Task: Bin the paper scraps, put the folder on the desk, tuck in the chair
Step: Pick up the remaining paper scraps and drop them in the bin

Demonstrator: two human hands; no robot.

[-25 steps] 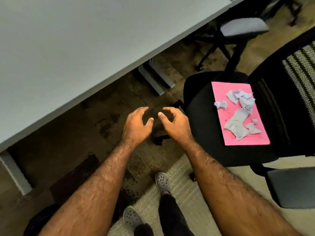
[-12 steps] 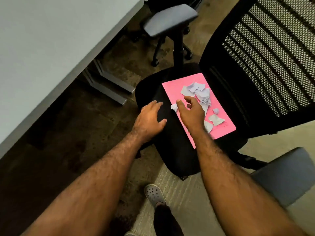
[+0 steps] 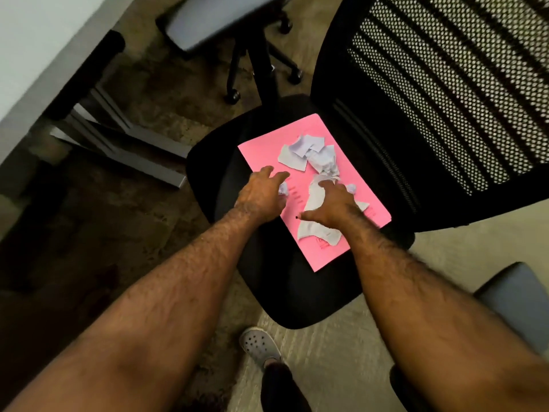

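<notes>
A pink folder point(image 3: 261, 150) lies flat on the seat of a black office chair point(image 3: 297, 292). Several white paper scraps point(image 3: 306, 150) are scattered on the folder. My left hand point(image 3: 260, 196) reaches over the folder's left edge with fingers stretched forward, touching a small crumpled scrap point(image 3: 283, 190). With fingers and thumb spread, my right hand point(image 3: 334, 206) rests on a large torn scrap point(image 3: 318, 233). Neither hand plainly grips anything.
The grey desk point(image 3: 29, 40) fills the top left, with its metal foot point(image 3: 124, 156) on the dark carpet beside the chair. The mesh chair back point(image 3: 445, 99) rises at right. Grey armrests point(image 3: 222, 16) flank the seat. My shoe point(image 3: 261, 346) stands below.
Both hands moved forward onto the folder. The left went from the seat to the small scrap, and the right slid further onto the large scrap. The view drew closer to the chair.
</notes>
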